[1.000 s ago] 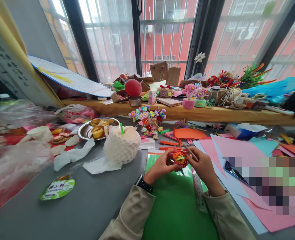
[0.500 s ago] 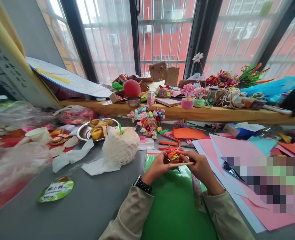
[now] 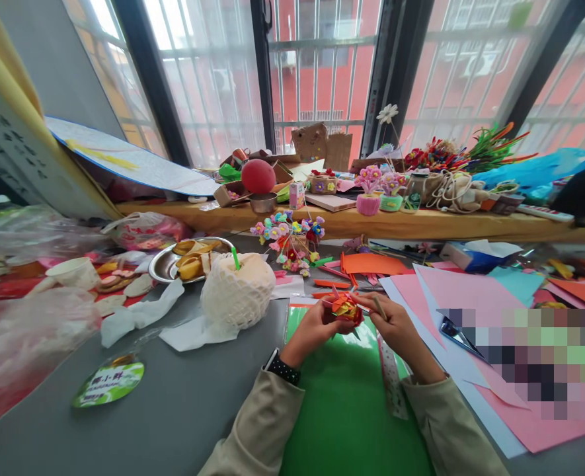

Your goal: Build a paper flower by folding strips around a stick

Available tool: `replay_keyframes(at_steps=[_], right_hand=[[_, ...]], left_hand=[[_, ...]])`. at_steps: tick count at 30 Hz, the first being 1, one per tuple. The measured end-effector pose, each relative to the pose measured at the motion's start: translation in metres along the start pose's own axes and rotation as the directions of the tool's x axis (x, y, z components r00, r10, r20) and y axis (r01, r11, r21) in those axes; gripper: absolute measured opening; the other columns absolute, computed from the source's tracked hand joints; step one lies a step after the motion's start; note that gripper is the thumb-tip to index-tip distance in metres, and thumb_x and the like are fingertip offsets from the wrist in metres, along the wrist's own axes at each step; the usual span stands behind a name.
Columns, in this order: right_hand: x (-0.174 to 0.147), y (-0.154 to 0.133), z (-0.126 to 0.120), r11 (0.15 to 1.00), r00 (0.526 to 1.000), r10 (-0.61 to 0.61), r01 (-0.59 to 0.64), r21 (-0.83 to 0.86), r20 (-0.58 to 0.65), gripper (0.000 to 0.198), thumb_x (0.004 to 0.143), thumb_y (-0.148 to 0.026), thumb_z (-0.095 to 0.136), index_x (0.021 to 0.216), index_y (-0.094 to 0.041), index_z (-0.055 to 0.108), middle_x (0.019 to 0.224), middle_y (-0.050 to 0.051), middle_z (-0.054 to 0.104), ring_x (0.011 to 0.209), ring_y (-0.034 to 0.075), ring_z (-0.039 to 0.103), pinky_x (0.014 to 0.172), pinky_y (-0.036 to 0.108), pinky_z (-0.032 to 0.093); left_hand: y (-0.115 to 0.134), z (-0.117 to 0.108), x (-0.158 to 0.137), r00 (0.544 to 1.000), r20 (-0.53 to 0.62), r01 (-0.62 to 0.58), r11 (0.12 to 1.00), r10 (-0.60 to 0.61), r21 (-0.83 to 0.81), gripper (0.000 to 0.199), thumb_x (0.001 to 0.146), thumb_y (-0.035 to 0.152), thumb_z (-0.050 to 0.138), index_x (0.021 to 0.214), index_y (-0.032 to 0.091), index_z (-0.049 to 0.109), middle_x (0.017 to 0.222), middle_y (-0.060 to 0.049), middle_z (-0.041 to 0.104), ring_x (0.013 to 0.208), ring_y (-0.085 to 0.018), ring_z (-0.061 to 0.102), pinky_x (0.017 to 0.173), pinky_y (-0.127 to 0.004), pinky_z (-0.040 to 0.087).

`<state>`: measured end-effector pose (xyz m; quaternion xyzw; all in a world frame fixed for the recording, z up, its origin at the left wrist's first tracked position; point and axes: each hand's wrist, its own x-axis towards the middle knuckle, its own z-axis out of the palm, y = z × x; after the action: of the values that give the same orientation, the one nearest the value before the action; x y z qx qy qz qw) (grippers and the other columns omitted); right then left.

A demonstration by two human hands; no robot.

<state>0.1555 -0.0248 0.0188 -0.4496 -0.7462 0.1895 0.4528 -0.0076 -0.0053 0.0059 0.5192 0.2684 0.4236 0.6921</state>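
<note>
The left hand (image 3: 316, 332) and right hand (image 3: 397, 324) hide parts of the orange-yellow piece (image 3: 346, 309); how far the stick (image 3: 380, 308) runs inside the right grip is unclear. The near edge cuts off the green mat (image 3: 351, 410) and both sleeves (image 3: 265, 423). A mosaic patch (image 3: 545, 360) masks part of the pink paper (image 3: 527, 430). At left, a plastic bag (image 3: 32, 350) is blurred and cut; lettering on the banner (image 3: 9, 142) is unreadable.

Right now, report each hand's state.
Left hand: closed, holding the rounded red-and-yellow paper piece.
Right hand: closed, holding the slim, tan, wooden-looking stick.
</note>
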Motion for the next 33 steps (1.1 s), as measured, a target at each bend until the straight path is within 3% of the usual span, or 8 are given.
replay_keyframes(at_steps=[5, 8, 13, 24, 33], right_hand=[[-0.0014, 0.0, -0.0038, 0.996, 0.996, 0.085, -0.085, 0.024, 0.0, 0.034, 0.072, -0.014, 0.039, 0.094, -0.02, 0.064, 0.096, 0.004, 0.062, 0.09, 0.018, 0.055, 0.078, 0.031, 0.043], [-0.0022, -0.0027, -0.0046, 0.989, 0.989, 0.146, -0.146, 0.023, -0.022, 0.038, 0.071, -0.012, 0.039, 0.102, -0.02, 0.059, 0.095, 0.003, 0.062, 0.088, 0.018, 0.055, 0.076, 0.031, 0.043], [-0.0019, -0.002, -0.0051, 0.993, 0.994, 0.105, -0.105, 0.059, -0.001, 0.037, 0.07, -0.011, 0.039, 0.097, -0.021, 0.062, 0.098, 0.004, 0.059, 0.093, 0.019, 0.052, 0.078, 0.03, 0.041], [-0.0018, -0.0029, -0.0071, 0.949, 0.981, 0.189, -0.191, 0.25, 0.034, 0.032, 0.068, -0.011, 0.041, 0.084, -0.022, 0.067, 0.087, 0.003, 0.059, 0.085, 0.017, 0.053, 0.076, 0.03, 0.04], [-0.0021, -0.0048, -0.0077, 0.94, 0.979, 0.197, -0.204, 0.274, 0.053, 0.033, 0.068, -0.011, 0.042, 0.089, -0.021, 0.065, 0.089, 0.003, 0.06, 0.087, 0.018, 0.053, 0.077, 0.03, 0.039]], left_hand=[[0.0011, 0.0002, -0.0011, 0.999, 0.03, 0.026, 1.0, -0.026, 0.009, 0.049, 0.052, 0.022, 0.072, 0.092, 0.012, 0.046, 0.085, -0.006, 0.059, 0.075, -0.018, 0.059, 0.069, -0.032, 0.047], [0.0016, -0.0001, -0.0008, 0.997, 0.068, 0.039, 0.999, -0.04, 0.015, 0.049, 0.053, 0.024, 0.071, 0.092, 0.011, 0.046, 0.084, -0.006, 0.059, 0.071, -0.016, 0.059, 0.067, -0.032, 0.047], [0.003, 0.0011, -0.0024, 0.995, 0.07, 0.071, 0.997, -0.07, -0.004, 0.047, 0.053, 0.023, 0.071, 0.092, 0.011, 0.049, 0.085, -0.006, 0.059, 0.072, -0.015, 0.058, 0.067, -0.03, 0.046], [0.0061, 0.0007, -0.0039, 0.987, 0.139, 0.083, 0.996, -0.077, -0.038, 0.04, 0.054, 0.019, 0.071, 0.088, 0.011, 0.052, 0.08, -0.006, 0.061, 0.071, -0.015, 0.059, 0.064, -0.026, 0.046], [0.0065, 0.0007, -0.0028, 0.986, 0.16, 0.06, 0.997, -0.05, -0.056, 0.039, 0.053, 0.019, 0.071, 0.087, 0.012, 0.053, 0.079, -0.005, 0.061, 0.072, -0.016, 0.058, 0.065, -0.028, 0.046]])
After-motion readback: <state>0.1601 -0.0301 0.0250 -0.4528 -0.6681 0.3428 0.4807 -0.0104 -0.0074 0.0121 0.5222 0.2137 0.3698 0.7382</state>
